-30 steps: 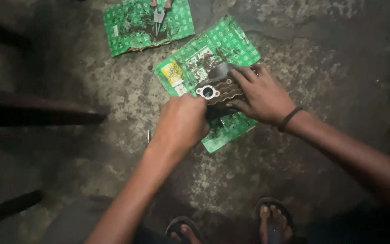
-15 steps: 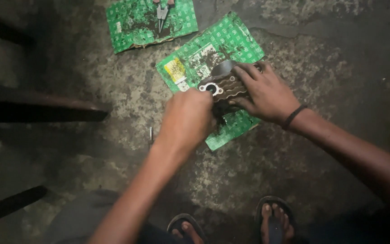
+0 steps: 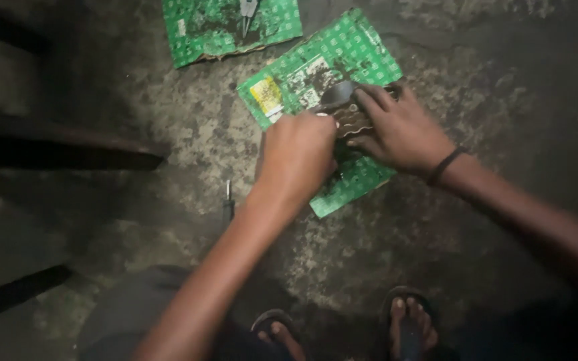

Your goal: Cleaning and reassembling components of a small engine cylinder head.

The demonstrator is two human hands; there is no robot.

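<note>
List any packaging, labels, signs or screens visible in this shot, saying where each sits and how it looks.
Near cardboard sheet: flattened green printed packaging, lying slantwise on the concrete floor under both hands.
Yellow label: small rectangular patch at that sheet's left corner.
White printed patch: pale, smudged block beside the yellow label.
Far cardboard sheet: similar green rectangle at the top edge, with pliers lying on it.
No signs or screens visible.

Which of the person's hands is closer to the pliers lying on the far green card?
Left. The left hand lies below and slightly right of the pliers; the right hand is farther off to the right.
</note>
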